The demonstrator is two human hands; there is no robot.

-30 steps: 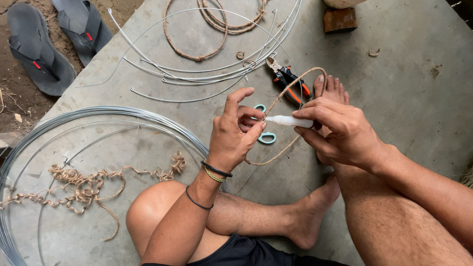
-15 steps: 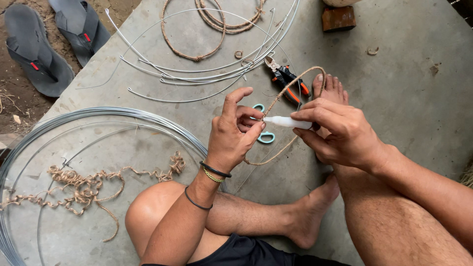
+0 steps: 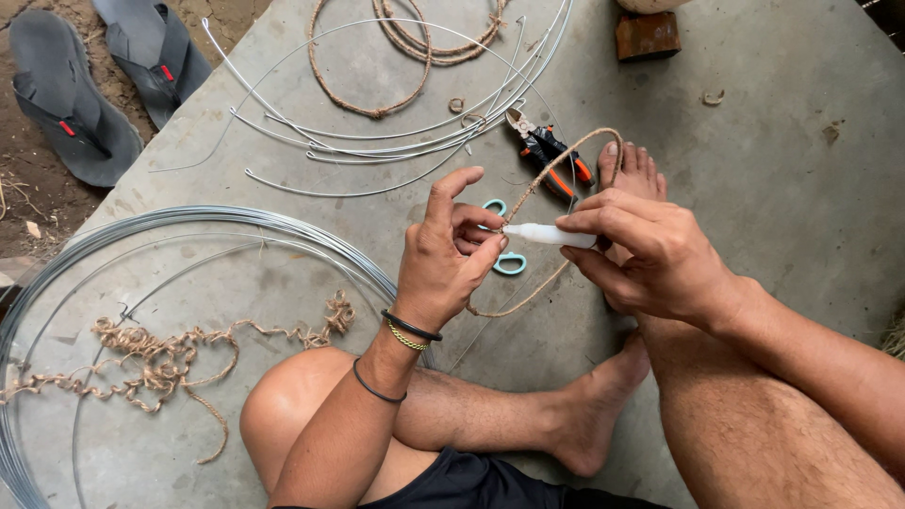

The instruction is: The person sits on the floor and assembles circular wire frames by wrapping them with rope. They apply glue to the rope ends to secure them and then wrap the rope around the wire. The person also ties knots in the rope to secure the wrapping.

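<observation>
I sit on the concrete floor (image 3: 773, 188) with my left hand (image 3: 451, 259) pinching the twine-wrapped ring (image 3: 556, 165) between thumb and curled fingers, the index finger raised straight up. My right hand (image 3: 650, 254) pinches a small white glue tube (image 3: 554, 235), its nozzle pointing left and touching the ring right at my left fingertips. The ring loops up over my right foot (image 3: 633, 170) and down beneath both hands. Teal-handled scissors (image 3: 504, 259) lie on the floor just under my hands, and orange-handled pliers (image 3: 551, 155) rest near my toes. A large wire coil (image 3: 189, 221) and loose twine (image 3: 160, 358) lie beside my left knee.
</observation>
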